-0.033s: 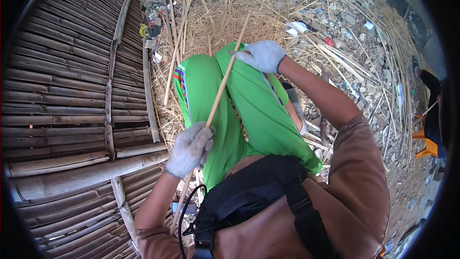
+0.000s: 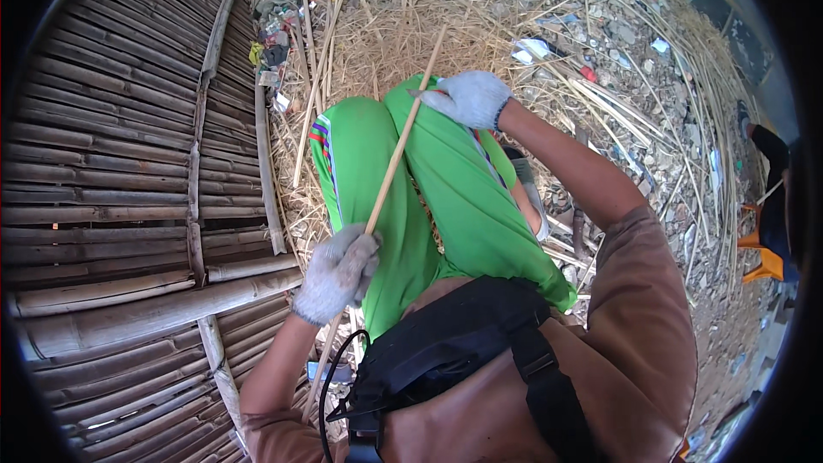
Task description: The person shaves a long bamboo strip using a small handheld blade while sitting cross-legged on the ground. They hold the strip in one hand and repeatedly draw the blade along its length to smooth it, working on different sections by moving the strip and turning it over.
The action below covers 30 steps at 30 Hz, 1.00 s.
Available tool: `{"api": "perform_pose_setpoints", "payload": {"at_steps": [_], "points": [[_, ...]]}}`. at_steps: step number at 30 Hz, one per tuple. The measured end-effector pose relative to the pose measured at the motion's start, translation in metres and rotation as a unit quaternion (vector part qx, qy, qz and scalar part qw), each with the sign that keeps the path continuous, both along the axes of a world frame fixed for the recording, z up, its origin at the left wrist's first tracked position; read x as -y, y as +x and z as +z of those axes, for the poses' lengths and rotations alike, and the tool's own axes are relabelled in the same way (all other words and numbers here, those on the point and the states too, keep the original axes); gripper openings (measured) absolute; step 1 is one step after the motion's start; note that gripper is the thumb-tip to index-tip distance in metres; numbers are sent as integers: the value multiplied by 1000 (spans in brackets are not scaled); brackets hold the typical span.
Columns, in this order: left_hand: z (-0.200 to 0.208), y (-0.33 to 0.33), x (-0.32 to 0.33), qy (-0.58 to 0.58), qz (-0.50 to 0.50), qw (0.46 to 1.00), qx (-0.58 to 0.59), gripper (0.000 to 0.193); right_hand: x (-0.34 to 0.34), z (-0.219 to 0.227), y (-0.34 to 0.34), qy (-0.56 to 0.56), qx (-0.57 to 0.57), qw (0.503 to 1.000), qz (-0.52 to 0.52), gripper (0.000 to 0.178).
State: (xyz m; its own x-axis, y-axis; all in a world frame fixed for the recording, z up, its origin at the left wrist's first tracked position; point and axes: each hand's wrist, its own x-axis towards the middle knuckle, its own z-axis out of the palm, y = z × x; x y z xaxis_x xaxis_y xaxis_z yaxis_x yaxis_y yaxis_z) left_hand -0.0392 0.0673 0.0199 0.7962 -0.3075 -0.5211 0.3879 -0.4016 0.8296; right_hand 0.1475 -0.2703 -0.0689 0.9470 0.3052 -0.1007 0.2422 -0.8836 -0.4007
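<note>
A long, pale bamboo strip (image 2: 396, 157) lies slantwise across my green trousers (image 2: 467, 193), its far end beyond my knees. My left hand (image 2: 337, 273), in a greyish-white knitted glove, is closed around its lower part, close to my left thigh. Below that hand, a length of strip continues down past my forearm. My right hand (image 2: 473, 100), gloved alike, rests on my right knee with its fingers pinched against the strip's upper part. A small dark tip shows at those fingers; I cannot tell what it belongs to.
On the left stands a bamboo slat wall (image 2: 111, 154) with a thick pole (image 2: 163, 304). Straw (image 2: 420, 43), loose bamboo strips (image 2: 604, 107) and rubble (image 2: 621, 30) cover the ground ahead and right. A person (image 2: 776, 197) is by an orange stool (image 2: 763, 261) at far right.
My left hand has shifted very slightly down toward me. My right hand and the rest look the same.
</note>
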Motion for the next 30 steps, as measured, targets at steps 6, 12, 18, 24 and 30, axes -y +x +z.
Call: {"api": "perform_pose_setpoints", "payload": {"at_steps": [6, 12, 18, 24, 30], "points": [[11, -46, -33, -15, -2, 1000, 5, 45, 12, -8, 24, -14, 35, 999, -17, 83], [24, -78, -51, 36, -14, 999, 27, 36, 38, -13, 70, -24, 5, 998, -52, 86], [26, -97, -54, -8, 39, 998, -46, 32, 91, -49, 125, -46, 16, 985, -166, 88], [12, -67, -40, -21, 56, 998, -37, 43, 30, -18, 48, 76, 61, 993, -65, 81], [3, 6, 8, -24, 26, 999, 20, 45, -9, 12, 2, -19, 13, 1000, -8, 75]]}}
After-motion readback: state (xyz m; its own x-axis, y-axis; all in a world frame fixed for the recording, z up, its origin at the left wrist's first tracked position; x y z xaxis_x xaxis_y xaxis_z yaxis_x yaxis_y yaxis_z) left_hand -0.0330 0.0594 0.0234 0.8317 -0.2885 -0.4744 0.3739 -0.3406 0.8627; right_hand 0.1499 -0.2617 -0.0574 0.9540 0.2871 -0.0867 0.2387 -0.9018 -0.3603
